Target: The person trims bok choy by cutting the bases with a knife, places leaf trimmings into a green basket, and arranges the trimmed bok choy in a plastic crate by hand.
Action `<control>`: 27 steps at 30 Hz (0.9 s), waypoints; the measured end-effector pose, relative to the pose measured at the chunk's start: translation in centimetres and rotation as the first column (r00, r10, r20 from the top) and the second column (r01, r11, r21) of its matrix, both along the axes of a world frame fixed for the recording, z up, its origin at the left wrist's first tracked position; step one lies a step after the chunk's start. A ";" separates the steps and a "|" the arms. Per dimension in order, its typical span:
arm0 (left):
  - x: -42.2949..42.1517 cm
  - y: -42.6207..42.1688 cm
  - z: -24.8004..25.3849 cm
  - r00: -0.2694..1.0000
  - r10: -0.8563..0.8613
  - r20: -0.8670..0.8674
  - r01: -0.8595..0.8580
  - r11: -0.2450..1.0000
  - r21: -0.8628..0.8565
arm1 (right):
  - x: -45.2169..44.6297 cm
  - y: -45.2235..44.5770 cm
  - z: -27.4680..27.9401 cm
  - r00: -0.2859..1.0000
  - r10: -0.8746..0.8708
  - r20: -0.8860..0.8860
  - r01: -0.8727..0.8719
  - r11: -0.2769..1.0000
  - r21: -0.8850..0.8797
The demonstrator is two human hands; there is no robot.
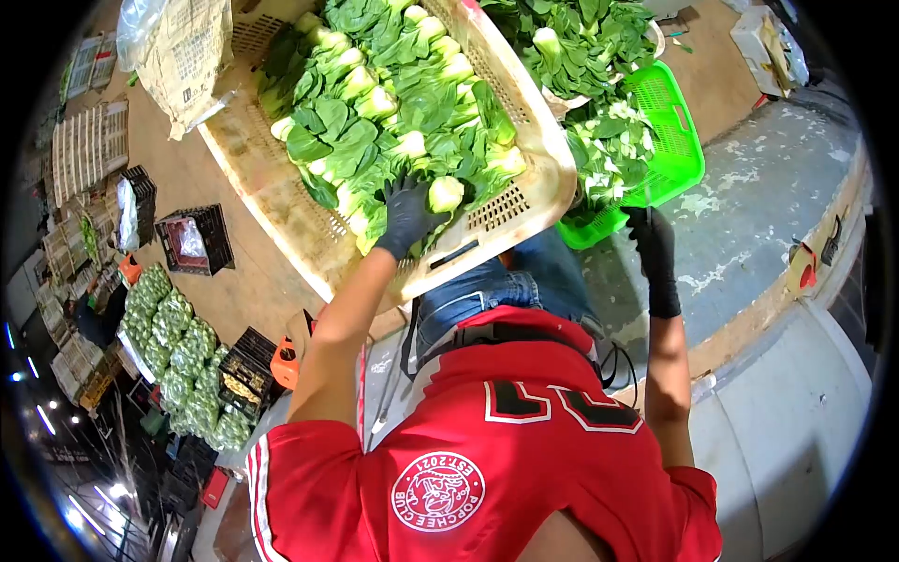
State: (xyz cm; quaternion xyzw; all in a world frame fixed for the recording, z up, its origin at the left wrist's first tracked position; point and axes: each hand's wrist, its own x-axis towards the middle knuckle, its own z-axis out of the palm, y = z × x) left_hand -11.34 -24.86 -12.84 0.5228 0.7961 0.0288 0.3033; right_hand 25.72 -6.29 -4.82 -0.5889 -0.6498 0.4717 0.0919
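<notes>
My left hand (409,215), in a dark glove, reaches into a large cream plastic crate (257,187). Its fingers curve over the leaves of a bok choy (446,194), whose pale cut base shows beside the thumb. Rows of bok choy (375,103) lie around it, bases mostly facing the same way. My right hand (654,251), gloved too, is closed around a thin knife (648,195); the handle is hidden in the fist. Just beyond that hand, a bright green basket (676,122) contains loose leaves and pale trimmings (613,150).
More leafy greens (571,42) fill a container behind the green basket. A paper sack (187,61) overhangs the crate's left corner. A worn grey ledge (749,178) runs along the right. Bagged green produce (173,347) and black crates (195,239) stand on the left.
</notes>
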 end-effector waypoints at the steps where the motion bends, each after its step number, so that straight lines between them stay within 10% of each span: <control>1: -0.5 0.6 2.0 0.998 0.017 0.059 -0.024 0.992 0.123 | -0.8 -0.6 0.3 0.992 0.125 -0.027 -0.123 0.989 0.082; 2: -0.9 1.2 4.1 0.993 0.022 0.119 -0.051 0.969 0.243 | -1.7 -1.0 0.7 0.942 0.310 0.129 -0.332 0.915 0.227; 6: -1.0 5.9 14.5 0.913 -0.103 0.395 -0.078 0.906 0.417 | -6.0 -1.9 5.2 0.972 0.237 0.009 -0.237 0.970 0.045; 8: 0.8 7.2 16.6 0.585 0.043 0.810 -0.331 0.924 0.190 | -7.5 -1.4 8.6 0.923 0.373 0.100 -0.386 0.883 0.269; 12: 6.9 10.4 19.6 0.217 0.083 0.973 -0.405 0.914 0.013 | -7.6 0.2 15.5 0.898 0.425 0.113 -0.401 0.685 0.608; 14: 10.0 12.0 19.8 0.472 -0.048 0.880 -0.302 0.930 0.212 | -6.2 0.7 16.4 0.902 0.402 0.160 -0.401 0.636 0.659; 17: 14.3 13.9 21.5 0.338 -0.053 0.940 -0.269 0.951 0.151 | -3.3 1.2 17.0 0.906 0.400 0.137 -0.390 0.666 0.636; 20: 16.4 15.2 21.6 0.535 -0.241 0.809 -0.043 0.949 0.311 | -0.9 0.8 15.8 0.925 0.339 0.172 -0.369 0.693 0.619; 27: 19.5 16.7 20.4 0.536 -0.300 0.789 0.061 0.946 0.318 | 2.7 -1.0 14.3 0.961 0.205 0.188 -0.276 0.775 0.569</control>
